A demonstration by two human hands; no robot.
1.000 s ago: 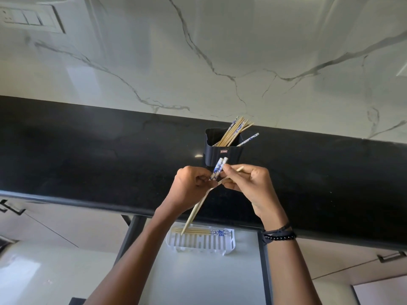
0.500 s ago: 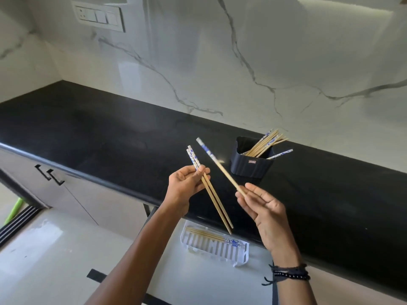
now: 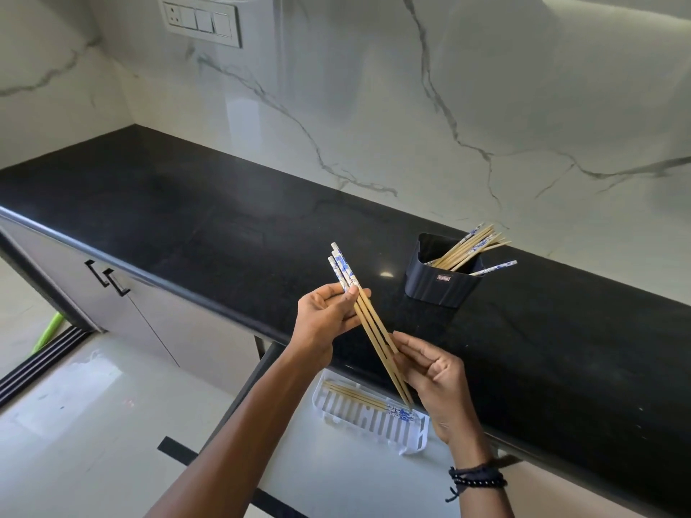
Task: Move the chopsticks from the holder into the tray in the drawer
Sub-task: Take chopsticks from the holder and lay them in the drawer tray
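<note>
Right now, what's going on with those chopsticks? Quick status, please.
Left hand grips three chopsticks; right hand steadies their tips. More in holder, a few already in tray. Nothing blocking the tray.

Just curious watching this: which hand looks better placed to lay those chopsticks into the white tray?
Probably the left hand: its fingers pinch the three held chopsticks near their patterned ends. The right hand lies open against the tips, just above the tray.

a black countertop [image 3: 209, 218] is running under a white veined marble wall [image 3: 374, 106]. a switch plate [image 3: 202, 19] is sitting high up. something green, perhaps a mop [image 3: 46, 332], is lying on the pale floor [image 3: 74, 443].
</note>
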